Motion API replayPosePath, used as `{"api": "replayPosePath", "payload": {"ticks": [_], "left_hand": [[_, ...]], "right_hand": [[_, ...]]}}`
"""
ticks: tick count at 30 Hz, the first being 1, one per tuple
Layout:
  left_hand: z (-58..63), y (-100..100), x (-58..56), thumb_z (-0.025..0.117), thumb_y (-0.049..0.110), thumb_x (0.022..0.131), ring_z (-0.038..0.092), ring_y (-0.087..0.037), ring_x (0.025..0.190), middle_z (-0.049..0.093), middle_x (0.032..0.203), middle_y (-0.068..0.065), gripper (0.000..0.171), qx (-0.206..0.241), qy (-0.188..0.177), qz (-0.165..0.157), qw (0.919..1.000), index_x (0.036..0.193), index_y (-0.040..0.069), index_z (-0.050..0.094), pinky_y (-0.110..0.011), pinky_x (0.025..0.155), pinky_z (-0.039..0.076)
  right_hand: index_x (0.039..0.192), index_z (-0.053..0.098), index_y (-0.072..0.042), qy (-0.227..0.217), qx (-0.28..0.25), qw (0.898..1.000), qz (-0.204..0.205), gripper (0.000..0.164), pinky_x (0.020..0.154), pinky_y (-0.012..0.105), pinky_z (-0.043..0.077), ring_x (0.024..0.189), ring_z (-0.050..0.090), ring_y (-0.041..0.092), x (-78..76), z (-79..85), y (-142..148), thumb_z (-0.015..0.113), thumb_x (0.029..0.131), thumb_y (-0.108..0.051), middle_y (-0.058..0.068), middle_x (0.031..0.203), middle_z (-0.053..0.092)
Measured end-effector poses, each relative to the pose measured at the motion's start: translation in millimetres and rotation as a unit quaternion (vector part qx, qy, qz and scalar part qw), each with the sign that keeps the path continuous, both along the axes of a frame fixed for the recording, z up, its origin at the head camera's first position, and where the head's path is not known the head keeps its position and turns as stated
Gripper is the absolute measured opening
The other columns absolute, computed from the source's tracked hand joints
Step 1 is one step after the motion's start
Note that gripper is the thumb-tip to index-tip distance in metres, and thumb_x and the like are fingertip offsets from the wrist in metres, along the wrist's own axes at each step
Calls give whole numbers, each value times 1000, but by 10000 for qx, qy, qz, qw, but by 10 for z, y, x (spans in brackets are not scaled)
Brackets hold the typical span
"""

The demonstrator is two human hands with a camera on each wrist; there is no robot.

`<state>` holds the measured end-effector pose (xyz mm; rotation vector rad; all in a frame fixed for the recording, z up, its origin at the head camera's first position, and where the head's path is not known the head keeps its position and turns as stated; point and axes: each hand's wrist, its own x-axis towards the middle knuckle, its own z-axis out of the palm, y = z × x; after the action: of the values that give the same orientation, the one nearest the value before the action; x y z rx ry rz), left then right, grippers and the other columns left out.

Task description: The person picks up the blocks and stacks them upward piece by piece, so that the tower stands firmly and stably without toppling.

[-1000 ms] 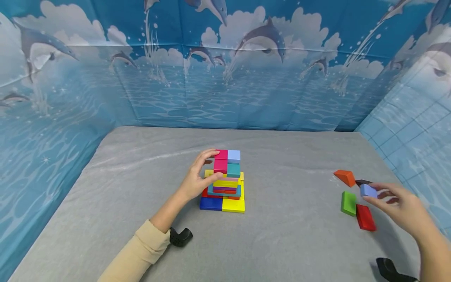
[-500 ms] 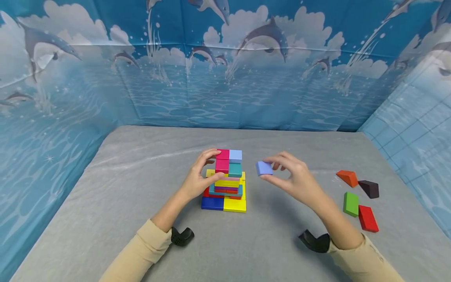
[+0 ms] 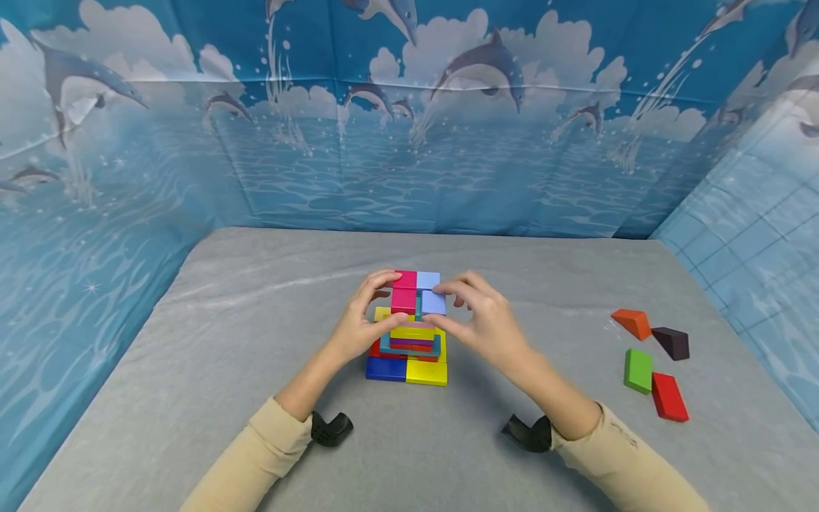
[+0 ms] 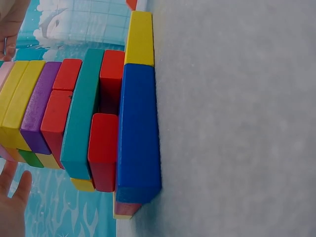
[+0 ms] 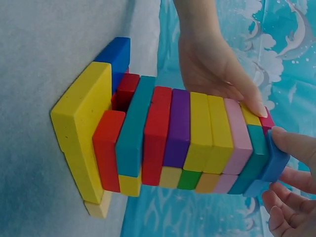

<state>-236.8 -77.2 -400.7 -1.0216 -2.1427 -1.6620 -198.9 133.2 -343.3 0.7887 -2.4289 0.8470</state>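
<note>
A tower of colourful wooden blocks [image 3: 411, 333] stands mid-table, on a wide base of blue [image 4: 139, 133] and yellow [image 5: 89, 113] blocks. My left hand [image 3: 358, 316] holds its upper left side, thumb at the near face and fingers at the far edge of the crimson blocks [image 3: 404, 300]. Between thumb and fingers, my right hand [image 3: 489, 326] pinches a light blue block [image 3: 434, 303] at the tower's upper right. In the right wrist view this light blue block [image 5: 276, 158] lies close over the teal block [image 5: 256, 158]. Another light blue block [image 3: 428, 280] sits just behind it.
Loose blocks lie to the right: an orange wedge [image 3: 631, 323], a dark brown wedge [image 3: 670, 343], a green block [image 3: 638, 370] and a red block [image 3: 670, 398]. A grey cloth [image 3: 256, 313] covers the table, with a dolphin-print curtain [image 3: 397, 178] behind.
My right hand has carried the light blue block leftward from the loose blocks to the tower top. My left hand has stayed at the tower.
</note>
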Motion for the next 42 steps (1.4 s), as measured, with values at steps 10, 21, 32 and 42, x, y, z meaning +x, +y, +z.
{"api": "replayPosePath", "payload": {"ticks": [10, 21, 32, 42], "left_hand": [[229, 13, 153, 65, 15, 85, 43, -33, 114, 40, 130, -22, 52, -52, -120, 23, 9999, 125, -7, 41, -55, 91, 40], [237, 28, 155, 64, -5, 79, 44, -35, 113, 39, 131, -23, 52, -96, -135, 53, 9998, 126, -6, 41, -56, 90, 40], [248, 22, 165, 65, 1, 81, 43, -36, 113, 39, 130, -25, 52, -72, -26, 6, 10000, 126, -8, 40, -55, 90, 40], [-38, -3, -33, 67, 9, 82, 43, -29, 116, 39, 134, -16, 55, 2, -38, -34, 10000, 130, 3, 41, -57, 90, 39]], "right_hand": [[104, 64, -7, -111, -339, 9994, 32, 41, 58, 23, 46, 73, 49, 12, -59, -37, -45, 80, 69, -20, 4, 93, 54], [102, 61, -5, -614, -601, 9961, 178, 38, 61, 29, 48, 70, 53, 15, -49, -3, 14, 79, 71, -13, 5, 87, 59], [107, 60, -8, -554, -462, 9972, 198, 42, 65, 28, 45, 80, 50, 15, -85, -16, 23, 79, 71, -19, 5, 98, 55], [124, 54, -9, -1225, -411, 9880, 845, 54, 82, 40, 49, 111, 48, 22, -200, -39, 81, 76, 75, -20, 8, 128, 50]]}}
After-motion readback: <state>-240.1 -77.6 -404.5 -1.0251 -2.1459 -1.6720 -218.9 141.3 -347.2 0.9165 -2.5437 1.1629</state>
